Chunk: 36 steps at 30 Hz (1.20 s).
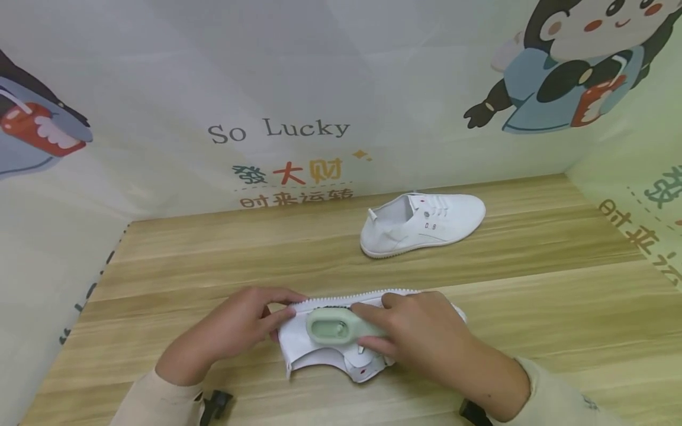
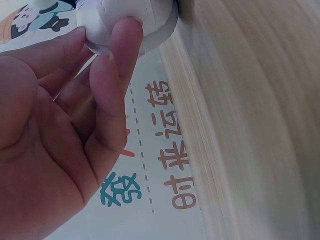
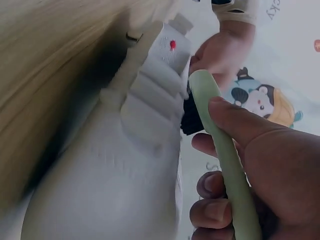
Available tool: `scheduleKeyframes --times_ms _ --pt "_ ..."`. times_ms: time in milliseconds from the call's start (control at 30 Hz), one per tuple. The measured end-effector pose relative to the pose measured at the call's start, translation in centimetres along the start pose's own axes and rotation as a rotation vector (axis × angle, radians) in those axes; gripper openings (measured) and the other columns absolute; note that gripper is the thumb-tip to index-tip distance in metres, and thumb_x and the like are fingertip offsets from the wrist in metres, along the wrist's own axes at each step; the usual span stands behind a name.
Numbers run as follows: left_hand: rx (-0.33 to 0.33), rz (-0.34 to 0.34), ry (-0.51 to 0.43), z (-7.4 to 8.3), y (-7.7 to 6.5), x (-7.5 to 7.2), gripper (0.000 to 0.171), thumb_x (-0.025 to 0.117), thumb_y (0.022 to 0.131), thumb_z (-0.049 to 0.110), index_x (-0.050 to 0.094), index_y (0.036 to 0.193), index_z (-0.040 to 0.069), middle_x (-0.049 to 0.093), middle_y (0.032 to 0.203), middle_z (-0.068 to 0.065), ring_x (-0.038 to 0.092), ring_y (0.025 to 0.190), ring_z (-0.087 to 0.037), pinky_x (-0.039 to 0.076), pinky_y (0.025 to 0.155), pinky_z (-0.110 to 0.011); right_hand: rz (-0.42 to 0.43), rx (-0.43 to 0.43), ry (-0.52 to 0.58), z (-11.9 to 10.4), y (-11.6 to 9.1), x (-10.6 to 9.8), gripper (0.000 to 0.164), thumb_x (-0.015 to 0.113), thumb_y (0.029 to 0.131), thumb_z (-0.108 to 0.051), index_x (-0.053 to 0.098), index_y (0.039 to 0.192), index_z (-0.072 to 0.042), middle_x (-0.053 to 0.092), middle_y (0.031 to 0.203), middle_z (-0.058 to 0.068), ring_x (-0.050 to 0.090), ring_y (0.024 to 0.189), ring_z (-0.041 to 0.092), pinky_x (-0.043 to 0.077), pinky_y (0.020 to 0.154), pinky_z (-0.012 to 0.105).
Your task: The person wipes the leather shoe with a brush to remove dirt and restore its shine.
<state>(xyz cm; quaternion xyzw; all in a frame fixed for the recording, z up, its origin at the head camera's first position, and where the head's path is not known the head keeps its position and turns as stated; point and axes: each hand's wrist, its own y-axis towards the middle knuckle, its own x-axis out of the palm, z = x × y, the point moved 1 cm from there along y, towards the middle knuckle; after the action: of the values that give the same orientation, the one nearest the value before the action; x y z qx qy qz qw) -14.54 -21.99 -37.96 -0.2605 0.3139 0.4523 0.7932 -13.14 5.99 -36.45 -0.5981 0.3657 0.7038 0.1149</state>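
Note:
A white shoe [image 1: 298,342] lies tipped on its side near the table's front, its sole edge facing away and its opening toward me. My left hand [image 1: 240,325] grips the heel end, fingers and thumb pinching it, as the left wrist view also shows on the shoe's heel [image 2: 155,20]. In my right hand [image 1: 431,331] is a pale green scrub brush [image 1: 330,326], gripped by its handle. The brush's dark bristles [image 3: 191,117] meet the shoe's side in the right wrist view. Part of the toe is hidden behind my right hand.
A second white shoe [image 1: 426,223] stands upright farther back, toe pointing right. The wooden table [image 1: 213,254] ends at a printed backdrop [image 1: 298,71] behind and at the sides. Black straps [image 1: 215,407] show near the wrists.

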Motion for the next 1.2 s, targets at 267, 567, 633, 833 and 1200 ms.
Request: scheduleKeyframes --times_ms 267,567,633,833,1200 --pt "0.007 -0.007 -0.001 0.1 -0.1 0.0 0.025 0.060 0.094 0.021 0.066 0.118 0.019 0.064 0.073 0.008 0.058 0.053 -0.010 0.046 0.050 -0.025 -0.067 0.104 -0.015 1.9 -2.2 -2.0 0.042 0.068 0.080 -0.053 0.067 0.115 -0.031 0.048 0.065 -0.009 0.035 0.047 0.004 0.026 0.042 0.022" --pt "-0.010 0.002 0.009 0.1 -0.1 -0.1 0.025 0.060 0.094 0.024 0.066 0.118 0.020 0.061 0.068 0.008 0.055 0.052 -0.010 0.045 0.048 -0.025 -0.106 0.179 -0.006 3.5 -4.4 -3.6 0.041 0.062 0.085 -0.055 0.065 0.120 -0.034 0.048 0.066 -0.011 0.035 0.050 0.001 0.027 0.043 0.022" --pt "-0.007 -0.002 0.002 0.1 -0.1 -0.1 0.025 0.060 0.094 0.023 0.066 0.118 0.019 0.062 0.068 0.008 0.056 0.052 -0.010 0.046 0.048 -0.025 -0.119 0.192 -0.006 3.7 -4.6 -3.8 0.041 0.062 0.085 -0.055 0.066 0.120 -0.034 0.052 0.069 -0.010 0.037 0.050 0.001 0.029 0.044 0.022" --pt "0.010 -0.010 -0.005 -0.2 0.0 0.1 0.026 0.059 0.094 0.023 0.065 0.119 0.018 0.062 0.068 0.008 0.057 0.053 -0.011 0.046 0.049 -0.025 -0.140 0.221 -0.001 4.2 -5.2 -4.2 0.040 0.066 0.083 -0.052 0.067 0.118 -0.033 0.059 0.075 -0.006 0.044 0.054 0.002 0.033 0.046 0.024" --pt "-0.008 -0.011 0.000 -0.1 0.1 0.1 0.026 0.059 0.095 0.024 0.065 0.119 0.019 0.060 0.066 0.008 0.055 0.052 -0.010 0.045 0.047 -0.025 -0.182 0.279 0.040 5.2 -5.9 -5.0 0.041 0.063 0.084 -0.054 0.065 0.121 -0.035 0.059 0.076 -0.008 0.040 0.054 0.001 0.032 0.046 0.024"
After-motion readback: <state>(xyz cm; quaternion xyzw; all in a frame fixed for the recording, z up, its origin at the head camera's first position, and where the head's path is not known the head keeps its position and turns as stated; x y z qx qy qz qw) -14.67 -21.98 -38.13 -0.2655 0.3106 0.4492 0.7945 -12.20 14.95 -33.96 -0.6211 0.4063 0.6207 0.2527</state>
